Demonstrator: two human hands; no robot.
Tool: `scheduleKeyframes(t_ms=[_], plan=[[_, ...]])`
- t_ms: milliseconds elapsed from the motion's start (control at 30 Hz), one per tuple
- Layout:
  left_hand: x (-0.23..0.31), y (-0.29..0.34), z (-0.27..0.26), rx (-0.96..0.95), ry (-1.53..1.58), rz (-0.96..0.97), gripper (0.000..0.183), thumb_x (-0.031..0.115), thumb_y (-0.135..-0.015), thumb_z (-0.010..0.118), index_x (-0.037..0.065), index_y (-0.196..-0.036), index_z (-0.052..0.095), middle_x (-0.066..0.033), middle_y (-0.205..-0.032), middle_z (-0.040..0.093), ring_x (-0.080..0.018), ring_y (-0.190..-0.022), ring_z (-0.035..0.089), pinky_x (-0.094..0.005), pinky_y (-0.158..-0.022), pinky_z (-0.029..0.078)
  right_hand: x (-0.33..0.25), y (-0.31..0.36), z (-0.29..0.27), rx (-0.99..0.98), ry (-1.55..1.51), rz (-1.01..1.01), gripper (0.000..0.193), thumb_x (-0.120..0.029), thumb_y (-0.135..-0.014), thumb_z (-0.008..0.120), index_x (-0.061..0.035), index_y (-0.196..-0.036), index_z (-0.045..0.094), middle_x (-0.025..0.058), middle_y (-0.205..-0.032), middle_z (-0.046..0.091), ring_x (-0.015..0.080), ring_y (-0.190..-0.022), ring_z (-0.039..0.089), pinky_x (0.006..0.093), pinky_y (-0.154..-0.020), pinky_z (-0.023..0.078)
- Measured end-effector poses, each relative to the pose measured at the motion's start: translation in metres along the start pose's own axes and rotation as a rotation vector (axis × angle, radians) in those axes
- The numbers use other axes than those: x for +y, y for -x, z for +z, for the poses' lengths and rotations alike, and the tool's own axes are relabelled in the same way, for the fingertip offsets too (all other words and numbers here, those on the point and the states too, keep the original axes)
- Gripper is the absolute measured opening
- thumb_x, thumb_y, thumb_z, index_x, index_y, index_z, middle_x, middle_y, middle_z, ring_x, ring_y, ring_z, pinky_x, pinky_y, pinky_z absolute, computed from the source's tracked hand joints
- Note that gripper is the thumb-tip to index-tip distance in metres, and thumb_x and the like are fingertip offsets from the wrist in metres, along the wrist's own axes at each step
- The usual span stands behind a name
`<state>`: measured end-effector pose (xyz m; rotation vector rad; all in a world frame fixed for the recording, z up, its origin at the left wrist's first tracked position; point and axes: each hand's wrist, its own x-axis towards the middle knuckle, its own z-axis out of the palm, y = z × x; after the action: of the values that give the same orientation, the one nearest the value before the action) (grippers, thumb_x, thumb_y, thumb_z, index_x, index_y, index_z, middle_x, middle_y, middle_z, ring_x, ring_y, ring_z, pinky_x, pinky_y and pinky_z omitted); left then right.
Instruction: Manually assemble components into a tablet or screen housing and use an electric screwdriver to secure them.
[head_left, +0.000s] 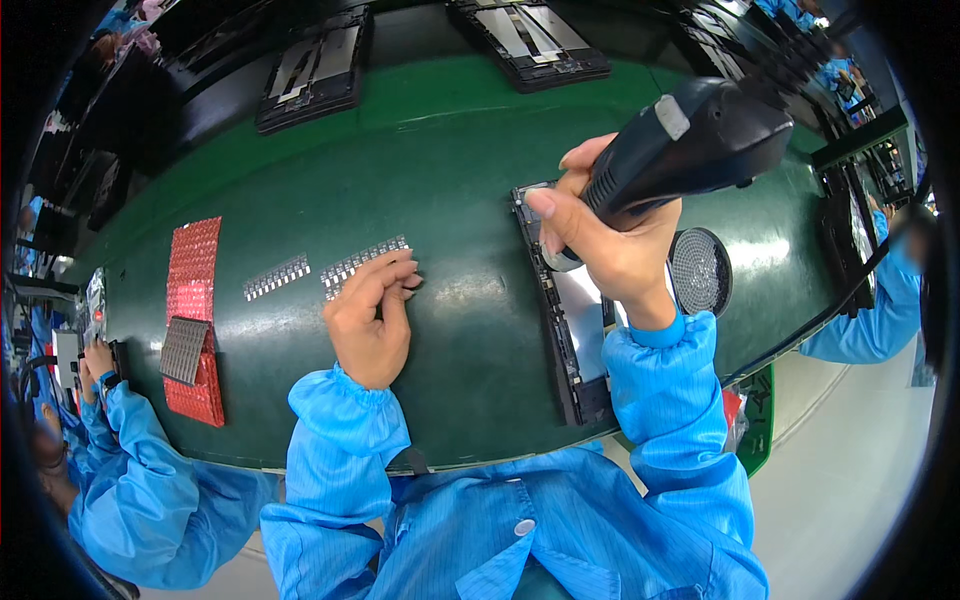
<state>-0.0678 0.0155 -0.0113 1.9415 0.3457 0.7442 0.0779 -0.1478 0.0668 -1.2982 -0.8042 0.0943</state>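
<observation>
My right hand (625, 245) is wrapped round a black electric screwdriver (690, 150), which leans over the device below. Its tip is hidden behind my hand. Under it lies an opened, flat device (575, 345) with a black frame and silvery panels, its long side running toward me. My left hand (368, 318) lies on the table with bent fingers drawn together. It covers part of a clear strip with small pale pieces (370, 258); what the fingertips hold, if anything, cannot be made out. Left of it lies a similar, shorter strip (278, 277).
A round dark dish (700, 270) stands right of the device. Red bubble wrap (193, 270) with a grey ribbed piece (186, 350) lies at the left. More opened devices (315, 70) (530, 45) lie at the far side. Co-workers in blue sleeves (150, 485) sit at both sides.
</observation>
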Motion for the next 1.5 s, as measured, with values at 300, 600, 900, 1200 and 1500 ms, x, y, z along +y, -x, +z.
scheduleKeyframes(t_ms=[300, 600, 900, 1200, 1500], plan=[[0.047, 0.043, 0.031, -0.387, -0.051, 0.363, 0.027, -0.008, -0.069, 0.058, -0.002, -0.094, 0.066, -0.0174, -0.099, 0.066, -0.0319, -0.085, 0.066, -0.0365, -0.075, 0.055, 0.000, 0.013, 0.001, -0.035, 0.052, -0.035, 0.033, 0.012, -0.076, 0.067, -0.0007, -0.100, 0.048, 0.0071, -0.064, 0.057, 0.0111, -0.052, 0.055, 0.0242, -0.048, 0.046], [0.079, 0.073, 0.088, -0.601, -0.135, 0.749, 0.041, 0.016, -0.072, 0.070, -0.004, -0.106, 0.061, -0.0170, -0.114, 0.060, -0.0298, -0.111, 0.057, -0.0439, -0.098, 0.042, -0.045, 0.011, -0.043, 0.101, -0.155, 0.126, 0.032, 0.003, -0.072, 0.072, -0.0011, -0.098, 0.056, 0.0091, -0.073, 0.063, 0.0214, -0.064, 0.065, 0.0343, -0.064, 0.055], [0.044, 0.044, 0.036, -0.749, -0.278, 0.705, 0.052, 0.025, -0.077, 0.070, -0.004, -0.118, 0.055, -0.0169, -0.132, 0.049, -0.0278, -0.128, 0.043, -0.0479, -0.107, 0.030, -0.036, 0.089, -0.168, -0.696, -0.548, 0.395, 0.041, -0.021, -0.063, 0.080, 0.0041, -0.091, 0.065, 0.0422, -0.126, 0.042, 0.0499, -0.129, 0.033, 0.0647, -0.107, 0.006], [0.037, 0.039, 0.029, -0.681, -0.215, 0.697, 0.058, 0.021, -0.073, 0.072, -0.005, -0.121, 0.052, -0.0183, -0.134, 0.048, -0.0305, -0.130, 0.042, -0.0486, -0.108, 0.028, -0.047, 0.076, -0.129, -0.834, -0.789, 0.272, 0.033, -0.008, -0.068, 0.078, 0.0038, -0.098, 0.069, 0.0400, -0.122, 0.047, 0.0577, -0.127, 0.028, 0.0706, -0.102, 0.013], [0.052, -0.032, -0.081, -0.046, -0.382, 0.775, 0.050, 0.001, -0.054, 0.074, -0.003, -0.102, 0.062, -0.0189, -0.102, 0.065, -0.0329, -0.093, 0.065, -0.0435, -0.085, 0.053, -0.034, 0.057, -0.067, -0.401, -0.667, 0.105, 0.057, -0.002, -0.063, 0.081, 0.0034, -0.111, 0.052, 0.0358, -0.113, 0.055, 0.0502, -0.104, 0.056, 0.0627, -0.092, 0.042]])
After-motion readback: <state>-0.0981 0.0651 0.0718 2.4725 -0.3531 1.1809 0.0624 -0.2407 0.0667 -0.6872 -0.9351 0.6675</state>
